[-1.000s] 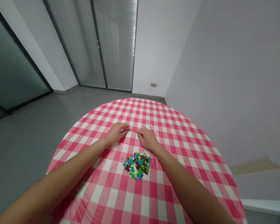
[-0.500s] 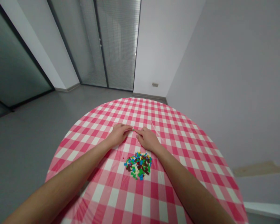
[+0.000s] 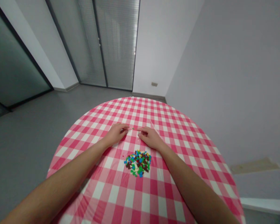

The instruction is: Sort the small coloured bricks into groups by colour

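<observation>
Beyond the pile of small bricks (image 3: 138, 163), a green piece (image 3: 133, 128) is flanked by the left hand (image 3: 117, 133) and right hand (image 3: 151, 137), both grips slightly spread, apparently so it can be steadied from either side; the pile is placed nearer, presumably for easy reach.

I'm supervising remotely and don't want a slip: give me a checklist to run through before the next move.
1) Small green piece in view between left hand and right hand: ok.
2) Either hand gripping that piece: cannot tell, too small.
3) Heap of small, flat, multicoloured pieces clear of both hands: ok, on their near side.
4) No strays beside the heap: not ok; a tiny red speck lies to its left.
5) Red-and-white checked tablecloth smooth: not ok; creased at lower left.
</observation>
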Demonstrator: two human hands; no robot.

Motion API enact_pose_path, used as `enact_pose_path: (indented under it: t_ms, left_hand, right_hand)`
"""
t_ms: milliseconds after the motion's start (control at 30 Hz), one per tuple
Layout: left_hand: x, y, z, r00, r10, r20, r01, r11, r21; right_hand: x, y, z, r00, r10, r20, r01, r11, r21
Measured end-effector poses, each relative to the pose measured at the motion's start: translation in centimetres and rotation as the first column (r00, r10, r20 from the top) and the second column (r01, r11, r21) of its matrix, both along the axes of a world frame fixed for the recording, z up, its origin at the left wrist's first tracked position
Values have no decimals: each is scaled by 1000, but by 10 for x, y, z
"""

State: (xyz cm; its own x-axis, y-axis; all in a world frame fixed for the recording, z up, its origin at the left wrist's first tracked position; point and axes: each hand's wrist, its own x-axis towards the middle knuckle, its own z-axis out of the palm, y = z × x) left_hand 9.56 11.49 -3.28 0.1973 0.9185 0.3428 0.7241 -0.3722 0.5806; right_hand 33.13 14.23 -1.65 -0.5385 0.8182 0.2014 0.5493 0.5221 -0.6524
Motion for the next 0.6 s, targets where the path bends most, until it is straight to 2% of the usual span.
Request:
enact_pose_path:
  t_ms: [67, 133, 267, 367, 467, 600]
  left_hand:
    - [-4, -4, 2, 999, -40, -2, 40, 999, -14]
    - [-7, -7, 5, 997, -72, -29, 72, 997, -10]
    - [-10, -8, 6, 997, -56, -60, 57, 998, 20]
    - [-9, -6, 5, 997, -55, -55, 57, 998, 33]
    - [-9, -5, 4, 997, -60, -51, 62, 998, 33]
    - [-9, -4, 4, 998, -50, -41, 51, 998, 27]
  right_hand:
    - [6, -1, 7, 999, 48, -7, -49, 997, -64]
    - [9, -5, 18, 986, 159, 46, -151, 979, -139]
    - [7, -20, 42, 893, 388, 230, -323, 906, -274]
    - [2, -29, 49, 856, 397, 332, -326, 912, -249]
    - [-1, -33, 47, 826, 367, 427, -309, 930, -200]
    - [-4, -35, 47, 817, 352, 457, -303, 936, -180]
